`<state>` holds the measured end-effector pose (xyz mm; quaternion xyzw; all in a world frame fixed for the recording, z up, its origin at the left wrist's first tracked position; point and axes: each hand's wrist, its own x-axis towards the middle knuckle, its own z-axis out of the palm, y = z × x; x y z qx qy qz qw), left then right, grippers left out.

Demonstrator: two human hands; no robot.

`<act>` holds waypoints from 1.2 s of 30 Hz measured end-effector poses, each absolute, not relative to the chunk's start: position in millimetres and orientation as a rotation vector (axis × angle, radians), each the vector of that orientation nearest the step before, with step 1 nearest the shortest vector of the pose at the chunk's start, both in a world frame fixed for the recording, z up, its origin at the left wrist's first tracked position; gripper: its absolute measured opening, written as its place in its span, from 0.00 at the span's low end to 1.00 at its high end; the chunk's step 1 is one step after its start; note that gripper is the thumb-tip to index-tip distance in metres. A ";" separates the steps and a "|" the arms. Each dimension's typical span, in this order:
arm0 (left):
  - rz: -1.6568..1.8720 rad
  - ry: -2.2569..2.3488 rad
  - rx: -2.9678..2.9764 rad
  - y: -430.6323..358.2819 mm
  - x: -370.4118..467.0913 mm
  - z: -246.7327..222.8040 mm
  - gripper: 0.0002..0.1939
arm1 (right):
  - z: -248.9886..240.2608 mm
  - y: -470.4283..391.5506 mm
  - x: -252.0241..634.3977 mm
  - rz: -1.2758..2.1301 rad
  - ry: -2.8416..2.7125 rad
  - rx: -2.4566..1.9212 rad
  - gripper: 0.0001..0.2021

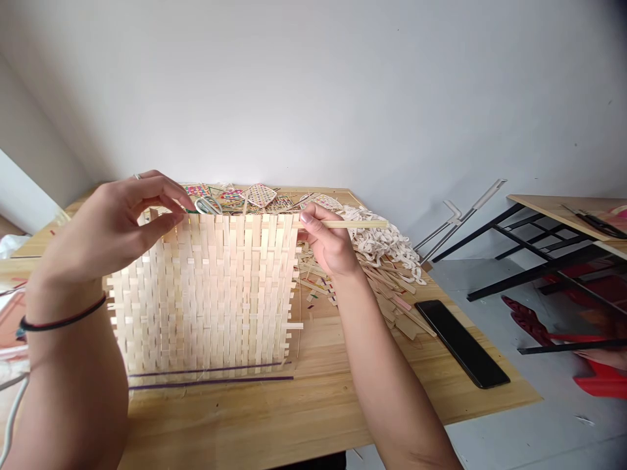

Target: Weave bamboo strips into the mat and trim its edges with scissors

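Observation:
A woven mat of pale bamboo strips (210, 294) stands upright on the table, two dark purple strips (210, 384) running along its bottom. At its upper left corner, my left hand (117, 222) pinches the top edge between thumb and fingers. My right hand (326, 238) is at the upper right corner, thumb and fingers closed on a flat bamboo strip (365, 224). That strip lies level along the mat's top edge and sticks out to the right past my hand. The fingertips behind the mat are hidden.
Behind the mat lie white-handled scissors (208, 205) and colourful woven pieces (259, 194). A heap of white cord (386, 238) and loose bamboo strips (392, 294) cover the table's right side, with a black phone (463, 343) near the edge. A second table (563, 212) stands at right.

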<state>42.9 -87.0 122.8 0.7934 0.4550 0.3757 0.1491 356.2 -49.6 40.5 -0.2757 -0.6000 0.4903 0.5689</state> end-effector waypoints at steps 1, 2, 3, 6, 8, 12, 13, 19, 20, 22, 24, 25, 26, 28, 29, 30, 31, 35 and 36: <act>1.085 1.317 2.266 -86.2 42.6 122.1 0.05 | 40.7 -49.8 356.2 1.151 -1.410 -0.648 0.25; 1.094 1.327 2.247 -85.6 42.5 121.6 0.05 | 41.0 -50.0 356.1 1.151 -1.410 -0.647 0.25; 1.104 1.345 2.228 -85.2 42.5 121.2 0.05 | 41.1 -50.1 356.2 1.153 -1.410 -0.643 0.24; 1.125 1.441 2.181 -85.3 43.1 121.3 0.07 | 41.2 -50.0 356.4 1.152 -1.414 -0.623 0.23; 1.123 1.486 2.171 -85.9 43.5 121.9 0.08 | 41.1 -49.8 356.6 1.149 -1.417 -0.626 0.23; 1.114 1.465 2.184 -86.1 43.5 121.7 0.09 | 41.1 -49.8 357.1 1.144 -1.417 -0.649 0.24; 1.112 1.454 2.186 -85.9 43.3 121.2 0.08 | 41.0 -49.8 357.2 1.144 -1.417 -0.648 0.24; 1.106 1.421 2.196 -84.6 41.9 119.3 0.08 | 39.8 -50.0 356.8 1.156 -1.422 -0.637 0.24; 1.101 1.420 2.200 -84.5 41.8 119.2 0.08 | 39.8 -50.1 356.7 1.158 -1.420 -0.638 0.24; 1.097 1.419 2.211 -84.2 41.6 118.8 0.08 | 39.9 -50.2 356.5 1.161 -1.414 -0.631 0.24; 1.094 1.424 2.224 -83.6 41.5 118.3 0.08 | 40.2 -50.3 356.2 1.163 -1.409 -0.620 0.23; 1.095 1.425 2.238 -83.2 41.6 118.0 0.08 | 40.2 -50.3 356.1 1.162 -1.407 -0.617 0.23; 1.090 1.425 2.256 -82.8 41.7 117.9 0.08 | 40.2 -50.2 356.0 1.160 -1.408 -0.618 0.22; 1.069 1.431 2.299 -82.2 42.3 118.2 0.08 | 40.0 -50.0 355.8 1.150 -1.408 -0.629 0.23; 1.053 1.440 2.321 -82.2 42.7 118.7 0.08 | 39.8 -49.9 355.7 1.146 -1.409 -0.635 0.23; 1.039 1.457 2.339 -82.4 43.2 119.3 0.09 | 39.6 -49.8 355.6 1.145 -1.410 -0.637 0.23; 1.028 1.479 2.354 -82.8 43.7 120.1 0.10 | 39.5 -49.8 355.6 1.146 -1.411 -0.635 0.23; 1.010 1.579 2.377 -85.7 46.4 123.0 0.13 | 39.8 -49.7 355.6 1.153 -1.414 -0.613 0.23; 1.010 1.609 2.372 -86.4 47.3 123.6 0.14 | 40.0 -49.6 355.6 1.152 -1.416 -0.612 0.23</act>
